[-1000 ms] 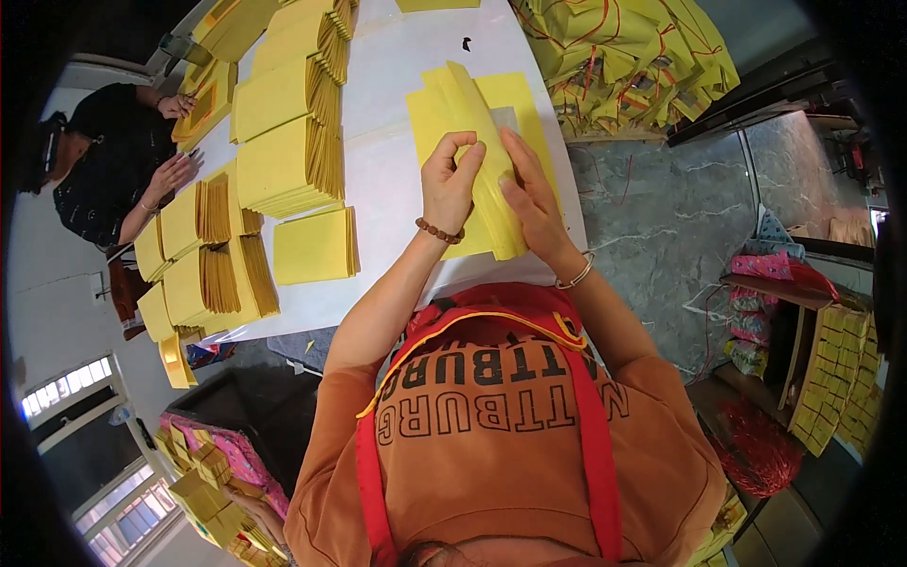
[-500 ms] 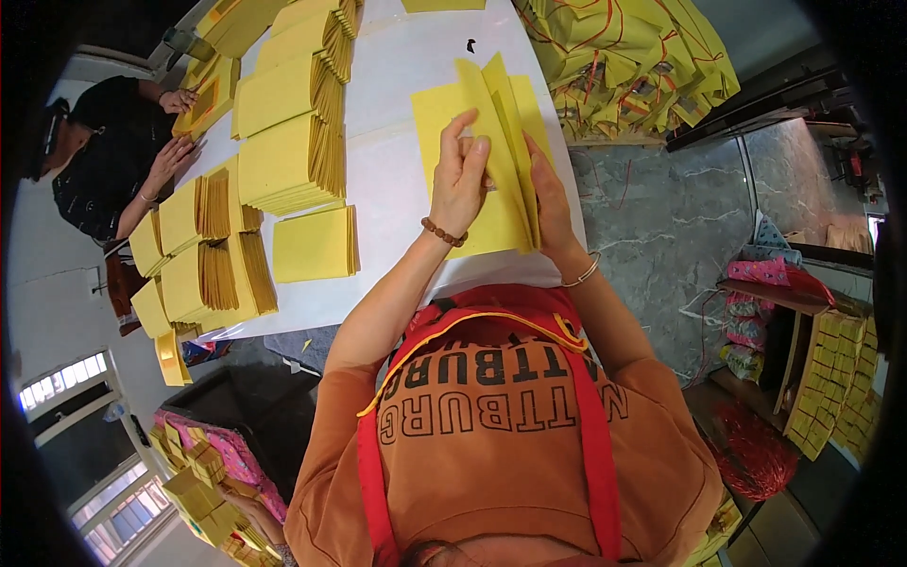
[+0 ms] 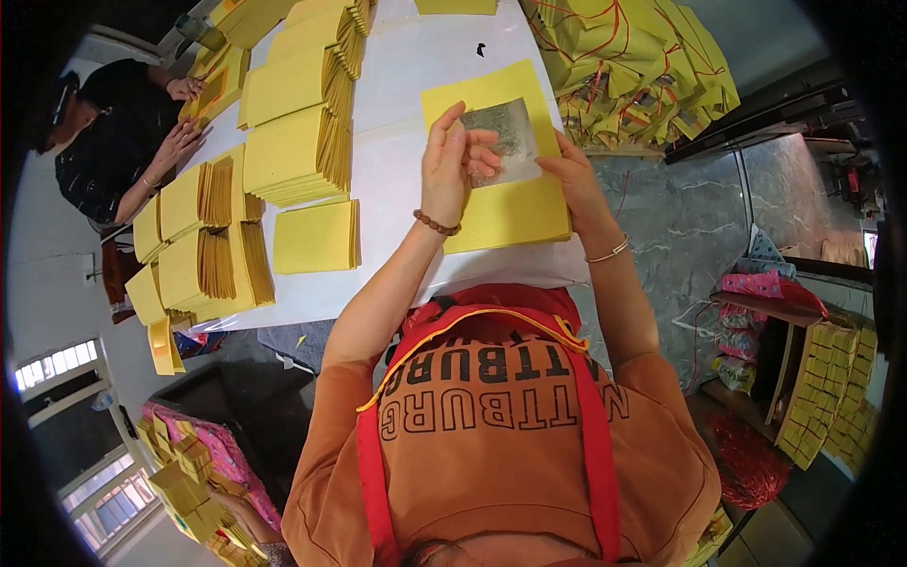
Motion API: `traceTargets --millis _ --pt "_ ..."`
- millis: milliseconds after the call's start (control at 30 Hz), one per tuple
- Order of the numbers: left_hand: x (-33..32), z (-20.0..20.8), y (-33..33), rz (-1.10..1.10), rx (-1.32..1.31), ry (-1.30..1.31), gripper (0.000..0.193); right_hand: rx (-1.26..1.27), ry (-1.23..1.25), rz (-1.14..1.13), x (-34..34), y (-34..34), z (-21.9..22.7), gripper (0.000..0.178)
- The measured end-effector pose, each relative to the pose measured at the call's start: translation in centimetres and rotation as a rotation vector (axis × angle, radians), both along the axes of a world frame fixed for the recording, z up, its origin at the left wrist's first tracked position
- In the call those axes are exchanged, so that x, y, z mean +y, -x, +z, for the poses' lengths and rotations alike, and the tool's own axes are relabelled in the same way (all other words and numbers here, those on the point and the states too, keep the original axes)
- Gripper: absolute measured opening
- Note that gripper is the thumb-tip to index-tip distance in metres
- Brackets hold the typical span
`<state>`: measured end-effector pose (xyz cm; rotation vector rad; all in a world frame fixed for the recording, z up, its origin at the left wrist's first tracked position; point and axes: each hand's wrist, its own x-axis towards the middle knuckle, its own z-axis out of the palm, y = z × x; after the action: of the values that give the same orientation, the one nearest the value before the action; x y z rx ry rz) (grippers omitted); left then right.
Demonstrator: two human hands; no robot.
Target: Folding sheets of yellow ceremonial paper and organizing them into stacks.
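In front of me a stack of yellow paper sheets lies flat on the white table. A square grey, silvery sheet rests on its upper part. My left hand is over the left side of the stack, palm turned inward, its fingers apart and loosely bent beside the grey square. At the right edge my right hand pinches the yellow sheets, its thumb on top near the grey square and the other fingers mostly hidden at the edge.
Folded yellow paper bundles stand in rows on the left of the white table, a thinner pile nearer me. Across the left side a person handles yellow paper. Yellow bundles with red string are heaped at far right.
The raised yellow sheets between my hands have come down flat, and the grey square now shows. My right hand has moved right to the stack's edge; my left hand's fingers have spread.
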<state>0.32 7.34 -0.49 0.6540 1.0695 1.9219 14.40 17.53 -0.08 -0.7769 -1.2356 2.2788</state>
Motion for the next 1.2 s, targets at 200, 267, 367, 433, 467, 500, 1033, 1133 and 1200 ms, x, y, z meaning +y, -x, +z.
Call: traceTargets --millis 200,267,367,433,467,500,1033,1133,1200 --pt "-4.3 2.2 3.7 0.235 0.662 0.075 0.047 0.208 0.202 0.053 1.2 -1.5 0.0 0.04" --pt "-5.3 2.0 4.6 0.285 1.089 0.113 0.052 0.274 0.263 0.043 1.1 -1.8 0.2 0.04" --pt "-6.3 0.8 3.8 0.316 1.54 0.074 0.06 0.284 0.28 0.037 0.4 -2.0 0.9 0.039" --pt "-5.9 0.8 2.6 0.37 1.549 -0.074 0.053 0.29 0.294 0.051 -0.2 -2.2 1.1 0.04" --pt "-6.1 1.1 2.4 0.364 1.545 -0.073 0.053 0.285 0.298 0.045 -0.2 -2.4 0.6 0.04" --pt "-6.1 1.6 2.2 0.319 1.642 -0.03 0.045 0.349 0.333 0.099 -0.1 -2.5 0.1 0.042" --pt "-8.6 0.2 1.5 -0.002 1.557 0.106 0.027 -0.148 -1.247 0.259 -0.4 -6.6 -0.5 0.019" --pt "-8.6 0.7 1.2 -0.053 1.437 0.185 0.024 -0.141 -1.251 0.219 0.1 -6.5 -1.0 0.016" --pt "-8.3 0.3 1.1 -0.02 1.311 0.299 0.023 -0.199 -1.115 0.184 -0.4 -5.8 -0.7 0.016"
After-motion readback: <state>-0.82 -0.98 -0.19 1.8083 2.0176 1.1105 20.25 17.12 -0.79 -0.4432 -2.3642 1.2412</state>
